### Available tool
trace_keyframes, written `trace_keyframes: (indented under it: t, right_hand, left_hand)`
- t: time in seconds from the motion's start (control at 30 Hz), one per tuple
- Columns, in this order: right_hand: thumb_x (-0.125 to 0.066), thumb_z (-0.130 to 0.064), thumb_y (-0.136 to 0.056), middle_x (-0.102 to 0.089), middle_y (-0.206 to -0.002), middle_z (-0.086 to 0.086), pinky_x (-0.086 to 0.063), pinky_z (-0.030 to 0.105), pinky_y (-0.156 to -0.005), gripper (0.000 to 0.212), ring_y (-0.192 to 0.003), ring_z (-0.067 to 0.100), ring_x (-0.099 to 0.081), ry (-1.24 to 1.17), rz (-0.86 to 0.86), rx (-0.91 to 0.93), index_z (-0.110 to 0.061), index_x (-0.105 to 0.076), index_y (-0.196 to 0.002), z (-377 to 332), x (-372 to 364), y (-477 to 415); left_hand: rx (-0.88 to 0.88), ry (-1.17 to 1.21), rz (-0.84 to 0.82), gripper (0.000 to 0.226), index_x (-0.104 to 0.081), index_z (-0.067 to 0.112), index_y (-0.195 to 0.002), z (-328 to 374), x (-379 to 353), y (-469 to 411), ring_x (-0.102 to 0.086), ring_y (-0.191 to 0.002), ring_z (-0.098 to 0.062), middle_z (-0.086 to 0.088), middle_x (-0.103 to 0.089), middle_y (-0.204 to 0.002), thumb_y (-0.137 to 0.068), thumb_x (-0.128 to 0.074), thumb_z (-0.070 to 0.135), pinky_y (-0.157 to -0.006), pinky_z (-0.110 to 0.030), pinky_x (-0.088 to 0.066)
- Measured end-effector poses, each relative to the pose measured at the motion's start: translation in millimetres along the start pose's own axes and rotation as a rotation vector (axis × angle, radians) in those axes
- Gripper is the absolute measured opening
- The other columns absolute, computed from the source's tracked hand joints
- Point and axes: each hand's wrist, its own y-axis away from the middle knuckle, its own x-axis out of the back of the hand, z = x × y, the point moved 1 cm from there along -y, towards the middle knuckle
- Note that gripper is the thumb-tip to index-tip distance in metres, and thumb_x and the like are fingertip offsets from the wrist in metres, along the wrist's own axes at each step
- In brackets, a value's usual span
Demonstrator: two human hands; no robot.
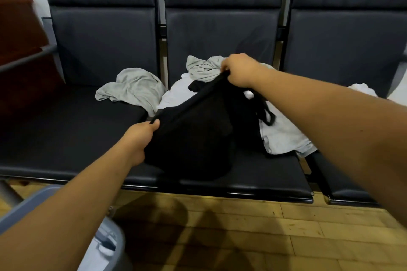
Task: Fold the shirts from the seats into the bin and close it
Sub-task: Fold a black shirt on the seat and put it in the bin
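A black shirt (193, 138) hangs stretched between my hands above the middle seat (264, 174). My left hand (138, 138) grips its lower left edge. My right hand (237, 70) pinches the upper right end of the same taut edge. Behind it lie a grey shirt (134, 90) on the left seat, another grey shirt (202, 68) at the back of the middle seat, and a white shirt (282, 134) under and right of the black one. The grey bin (110, 246) stands at the lower left, partly hidden by my left arm.
A row of three dark padded seats (66, 134) with metal frame posts runs across the view. A dark wooden piece of furniture (19, 55) stands at the far left. More white cloth (361, 90) lies on the right seat. Wooden floor (242, 237) lies in front.
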Motion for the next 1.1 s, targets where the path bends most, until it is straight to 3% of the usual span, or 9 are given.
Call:
trace_keyframes:
  t: [0.07, 0.2, 0.27, 0.37, 0.67, 0.8, 0.87, 0.97, 1.1]
  right_hand:
    - [-0.056, -0.003, -0.084, -0.058, -0.132, 0.011, -0.046, 0.034, -0.098, 0.047, -0.122, 0.031, -0.054, -0.155, 0.017, 0.026, -0.013, -0.059, -0.13, -18, -19, -3]
    - [-0.071, -0.021, -0.083, -0.064, -0.103, 0.016, -0.044, 0.027, -0.071, 0.027, -0.094, 0.03, -0.062, -0.245, -0.167, -0.087, -0.003, -0.062, -0.101, -21, -82, 21]
    - [-0.077, -0.039, -0.082, -0.059, -0.095, 0.011, -0.045, 0.029, -0.06, 0.041, -0.083, 0.026, -0.06, -0.284, -0.342, -0.247, -0.005, -0.057, -0.095, -5, -108, 39]
    - [-0.075, -0.055, -0.08, -0.056, -0.114, 0.01, -0.047, 0.032, -0.071, 0.068, -0.101, 0.029, -0.059, -0.268, -0.457, -0.4, -0.005, -0.053, -0.12, 16, -133, 63]
    - [-0.077, -0.015, -0.085, -0.053, -0.075, 0.007, -0.04, 0.027, -0.05, 0.029, -0.063, 0.017, -0.05, -0.797, -0.288, -0.653, -0.011, -0.049, -0.079, -3, -165, 66]
    - [-0.067, -0.01, -0.088, -0.069, -0.107, 0.015, -0.054, 0.04, -0.083, 0.005, -0.096, 0.029, -0.065, -1.279, -0.148, -0.673, -0.01, -0.062, -0.086, -2, -157, 67]
    - [-0.059, -0.006, -0.088, -0.069, -0.12, 0.018, -0.052, 0.042, -0.099, 0.019, -0.11, 0.033, -0.066, -1.621, -0.131, -0.663, -0.003, -0.067, -0.105, 4, -145, 69]
    - [-0.052, -0.007, -0.087, -0.067, -0.127, 0.017, -0.052, 0.039, -0.098, 0.045, -0.119, 0.032, -0.063, -1.893, -0.135, -0.598, 0.001, -0.062, -0.13, 14, -121, 74]
    - [-0.054, -0.011, -0.085, -0.068, -0.124, 0.017, -0.051, 0.041, -0.1, 0.045, -0.116, 0.032, -0.065, -1.929, -0.078, -0.574, -0.001, -0.065, -0.127, 31, -91, 77]
  left_hand:
    - [0.01, 0.024, 0.076, 0.026, -0.067, 0.012, -0.115, -8, 7, -7, -0.066, -0.097, -0.031, -0.012, -0.069, -0.106, -0.104, -0.053, 0.03, -0.082, -0.043, -0.056]
    - [0.069, 0.01, 0.163, 0.03, -0.06, 0.014, -0.127, -17, 26, -17, -0.06, -0.114, -0.035, -0.014, -0.062, -0.124, -0.104, -0.051, 0.031, -0.094, -0.051, -0.053]
    - [0.088, -0.022, 0.17, 0.033, -0.058, 0.013, -0.131, -19, 34, -22, -0.058, -0.117, -0.036, -0.014, -0.06, -0.128, -0.104, -0.052, 0.031, -0.098, -0.055, -0.051]
    - [0.103, -0.033, 0.157, 0.035, -0.059, 0.01, -0.13, -24, 40, -27, -0.061, -0.112, -0.034, -0.015, -0.063, -0.125, -0.102, -0.056, 0.031, -0.097, -0.053, -0.052]
    - [0.153, 0.113, 0.046, 0.024, -0.067, 0.002, -0.114, -27, 33, -25, -0.07, -0.101, -0.034, -0.017, -0.072, -0.112, -0.096, -0.062, 0.016, -0.083, -0.045, -0.058]
    - [0.14, 0.234, -0.004, 0.026, -0.066, 0.003, -0.119, -24, 34, -21, -0.07, -0.103, -0.032, -0.017, -0.071, -0.117, -0.094, -0.061, 0.012, -0.077, -0.043, -0.057]
    - [0.127, 0.336, -0.03, 0.034, -0.062, 0.001, -0.127, -22, 35, -19, -0.068, -0.11, -0.033, -0.018, -0.069, -0.123, -0.095, -0.054, 0.009, -0.08, -0.043, -0.057]
    - [0.095, 0.529, -0.078, 0.037, -0.056, -0.001, -0.13, -12, 32, -16, -0.065, -0.115, -0.032, -0.018, -0.066, -0.127, -0.096, -0.047, 0.01, -0.09, -0.045, -0.055]
    - [-0.008, 0.73, -0.152, 0.043, -0.055, -0.005, -0.129, 6, 26, -7, -0.063, -0.12, -0.034, -0.022, -0.066, -0.127, -0.089, -0.048, 0.008, -0.105, -0.047, -0.048]
